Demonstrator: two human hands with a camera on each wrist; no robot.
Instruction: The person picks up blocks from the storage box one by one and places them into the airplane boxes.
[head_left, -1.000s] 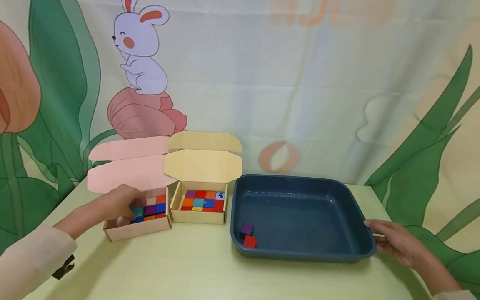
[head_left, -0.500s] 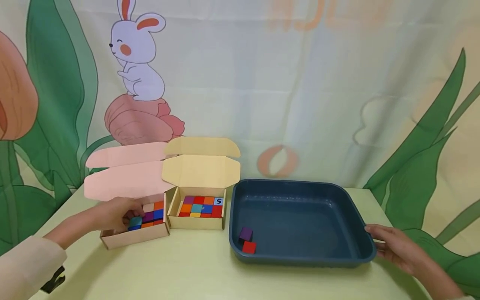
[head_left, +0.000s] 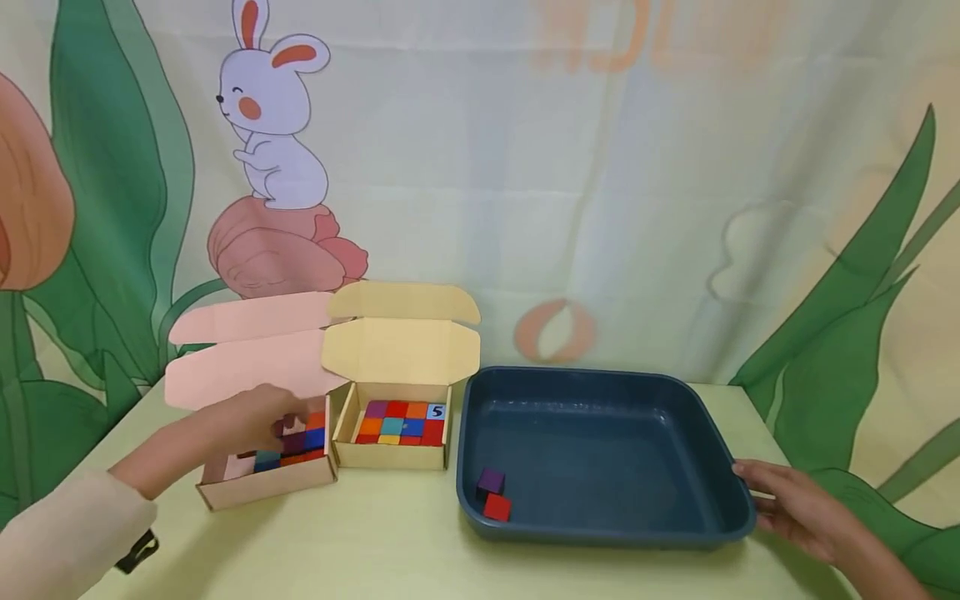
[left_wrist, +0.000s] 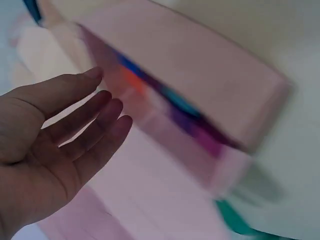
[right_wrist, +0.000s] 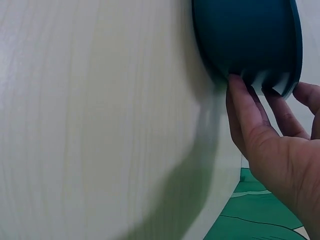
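Observation:
My left hand [head_left: 243, 423] hovers over the open pink box [head_left: 270, 487] with several coloured cubes [head_left: 296, 444] in its right part. In the left wrist view the left hand [left_wrist: 65, 132] has loosely bent fingers, thumb apart, nothing held, and the blurred pink box [left_wrist: 200, 55] lies beyond the fingertips. My right hand [head_left: 804, 510] grips the right end of the dark blue tray [head_left: 600, 537]. The right wrist view shows its fingers [right_wrist: 252, 107] against the tray's outer wall and the thumb at the rim. A purple cube [head_left: 491, 481] and red cube [head_left: 497, 507] lie in the tray's front left corner.
Between pink box and tray stands an open yellow box [head_left: 393, 456] holding rows of coloured cubes, with a 5 tile [head_left: 437, 412] in its back right corner. Both lids stand up behind their boxes. A printed curtain [head_left: 652, 208] hangs behind the table [head_left: 375, 533].
My left hand has moved from beside the teal cube toward the back right, over the purple and orange cubes. The head view has tilted slightly up. The right hand keeps its grip on the tray.

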